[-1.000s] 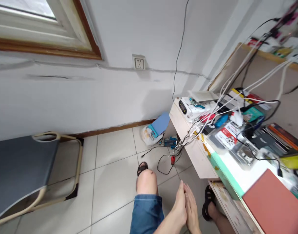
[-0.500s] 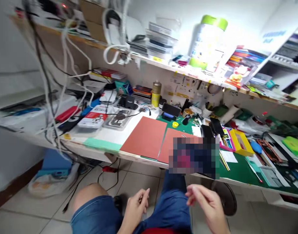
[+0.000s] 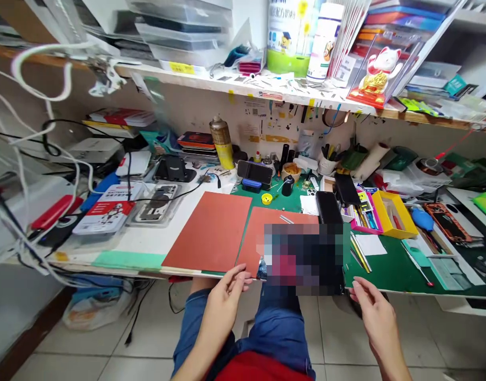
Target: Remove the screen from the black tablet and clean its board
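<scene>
My left hand [image 3: 229,288] is at the table's front edge, beside the lower left of a dark, pixelated object [image 3: 306,259]; its fingers are slightly curled and apart, holding nothing. To the right of that object, my right hand [image 3: 368,296] hovers at the edge with thumb and fingers loosely bent and nothing between them. The dark object lies partly on the right reddish-brown mat [image 3: 253,235] and hangs near the front edge. Another reddish-brown mat [image 3: 211,230] lies to the left. A black phone [image 3: 329,208] rests behind the dark object.
A green mat [image 3: 405,272] carries tweezers [image 3: 360,251], a yellow box [image 3: 394,214] and a pink tool tray [image 3: 366,211]. Farther left are a clear case [image 3: 155,203] and cables [image 3: 74,164]. A loaded shelf [image 3: 211,79] runs above the table.
Both hands have risen from above the lap to the table's front edge, on either side of the dark object, and are farther apart. The view has moved closer to the table.
</scene>
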The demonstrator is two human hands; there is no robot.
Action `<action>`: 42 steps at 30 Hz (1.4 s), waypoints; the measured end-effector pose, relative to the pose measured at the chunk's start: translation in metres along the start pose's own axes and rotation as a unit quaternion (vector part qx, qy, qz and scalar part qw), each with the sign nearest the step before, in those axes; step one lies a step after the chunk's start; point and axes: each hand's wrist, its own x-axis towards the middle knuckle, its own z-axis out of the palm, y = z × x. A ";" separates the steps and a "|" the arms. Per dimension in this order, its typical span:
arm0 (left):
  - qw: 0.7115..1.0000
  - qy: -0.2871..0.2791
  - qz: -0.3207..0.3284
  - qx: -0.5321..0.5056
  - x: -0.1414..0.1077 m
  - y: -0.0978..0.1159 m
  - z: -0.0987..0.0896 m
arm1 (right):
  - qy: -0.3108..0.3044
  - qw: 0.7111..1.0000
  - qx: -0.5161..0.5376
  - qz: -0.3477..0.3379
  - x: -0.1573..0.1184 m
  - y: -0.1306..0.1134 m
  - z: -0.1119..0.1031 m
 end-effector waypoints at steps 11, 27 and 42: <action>0.985 -0.075 -0.112 -0.111 0.048 0.055 0.020 | -0.003 0.997 -0.070 0.029 0.013 -0.014 0.013; 0.970 -0.085 -0.175 -0.142 0.057 0.087 0.038 | 0.000 0.992 -0.130 0.001 0.014 -0.033 0.022; 0.963 -0.090 -0.213 -0.136 0.061 0.100 0.018 | 0.008 0.992 -0.117 -0.042 -0.019 -0.029 0.032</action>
